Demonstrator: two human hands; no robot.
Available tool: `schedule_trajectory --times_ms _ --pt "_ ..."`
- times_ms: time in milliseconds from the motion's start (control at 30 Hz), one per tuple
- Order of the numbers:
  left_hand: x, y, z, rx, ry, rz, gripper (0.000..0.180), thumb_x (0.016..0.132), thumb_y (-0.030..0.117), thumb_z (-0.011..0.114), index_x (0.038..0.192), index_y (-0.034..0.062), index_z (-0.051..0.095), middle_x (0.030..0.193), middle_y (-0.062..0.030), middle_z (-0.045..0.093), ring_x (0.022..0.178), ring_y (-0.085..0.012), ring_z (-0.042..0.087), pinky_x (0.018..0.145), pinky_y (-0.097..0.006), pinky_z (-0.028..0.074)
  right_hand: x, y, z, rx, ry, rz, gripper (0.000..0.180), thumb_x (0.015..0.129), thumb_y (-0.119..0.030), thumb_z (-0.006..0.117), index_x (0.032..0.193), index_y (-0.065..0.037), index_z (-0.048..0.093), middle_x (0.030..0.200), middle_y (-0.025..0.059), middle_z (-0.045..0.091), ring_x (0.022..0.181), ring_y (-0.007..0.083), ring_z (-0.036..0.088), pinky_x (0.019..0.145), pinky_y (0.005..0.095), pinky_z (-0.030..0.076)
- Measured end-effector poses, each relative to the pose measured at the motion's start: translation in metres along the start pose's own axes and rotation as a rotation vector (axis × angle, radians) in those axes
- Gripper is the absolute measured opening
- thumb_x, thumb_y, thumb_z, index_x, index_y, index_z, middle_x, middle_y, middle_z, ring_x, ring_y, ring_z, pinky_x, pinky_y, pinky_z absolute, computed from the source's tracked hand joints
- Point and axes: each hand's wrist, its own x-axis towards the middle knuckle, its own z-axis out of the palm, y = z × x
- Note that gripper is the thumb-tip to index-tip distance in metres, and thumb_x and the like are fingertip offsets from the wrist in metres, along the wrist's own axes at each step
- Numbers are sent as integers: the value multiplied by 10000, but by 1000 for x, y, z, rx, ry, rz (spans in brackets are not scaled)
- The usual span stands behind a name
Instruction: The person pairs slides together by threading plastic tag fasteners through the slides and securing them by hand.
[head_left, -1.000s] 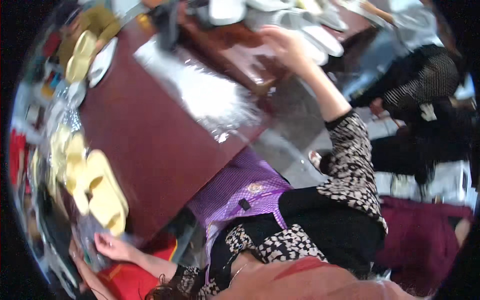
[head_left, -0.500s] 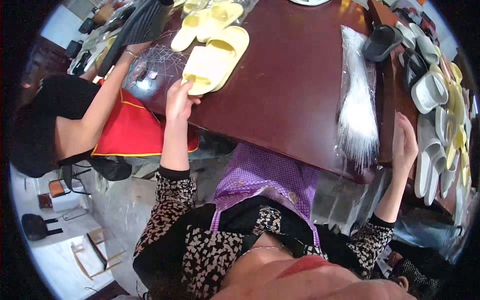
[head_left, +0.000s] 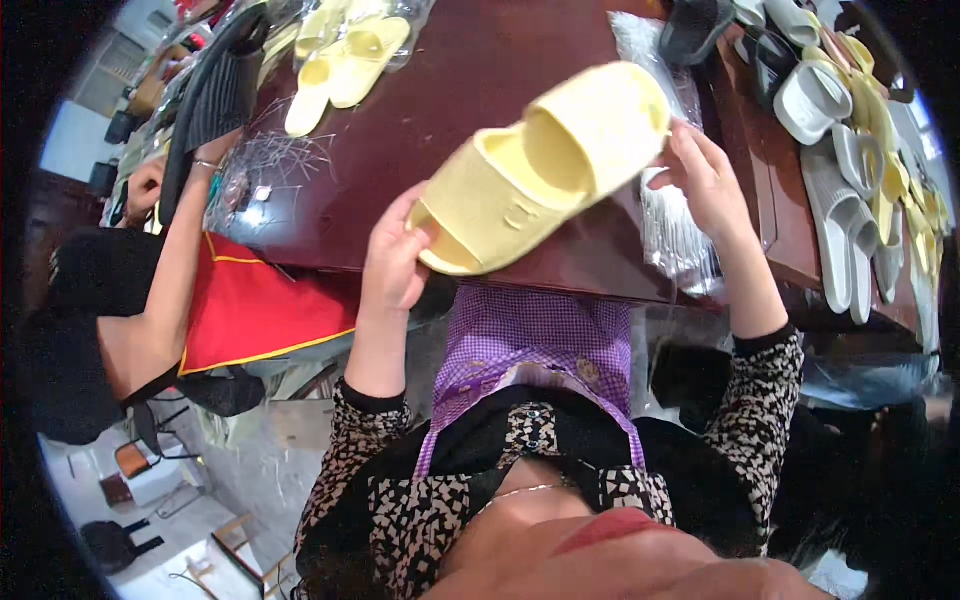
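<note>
While the left hand (head_left: 393,262) clasps the heel end of a pair of pale yellow slippers (head_left: 545,165), the right hand (head_left: 706,180) pinches the toe end, both grips holding the pair above the dark bench (head_left: 470,80).

We wear a black-and-cream speckled blouse with dark cuffs at both wrists, a purple checked apron (head_left: 540,340) with buttons over it, and a thin neck chain (head_left: 520,492).
</note>
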Motion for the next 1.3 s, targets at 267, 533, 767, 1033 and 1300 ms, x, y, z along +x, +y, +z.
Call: schedule_trajectory --times_ms 267,533,767,1033,1300 --pt "-6 -10 -12 158 -72 49 486 744 -75 452 1228 -21 440 1163 -87 536 1098 -160 503 968 -291 378 -1 11 -13 17 221 52 313 932 -250 466 1013 35 568 811 74 616 636 119 569 537 238 461" --pt "12 63 -62 341 53 149 365 775 -43 509 1140 -20 523 1022 -76 601 951 -145 576 865 -280 455 7 2 -112 256 456 -98 267 907 -182 526 1058 31 581 988 94 635 849 168 628 694 267 508" --pt "84 92 -3 934 -59 188 321 839 160 599 1096 -31 578 969 -82 631 848 -133 595 741 -232 463 16 -16 -38 -161 111 -80 237 869 -198 540 829 22 620 760 53 625 645 114 571 546 280 446" --pt "143 57 57 1117 -54 709 358 839 221 621 1091 -30 578 972 -86 625 875 -146 584 769 -256 457 30 -44 -32 -118 98 -274 199 854 -180 562 795 8 596 688 17 575 614 78 508 536 233 415" --pt "94 12 80 1152 -183 869 264 827 130 609 1048 -13 586 1028 -127 609 953 -242 572 830 -332 448 -95 -3 -112 -945 218 -291 186 847 -102 596 997 5 618 962 77 649 809 154 619 700 245 479"
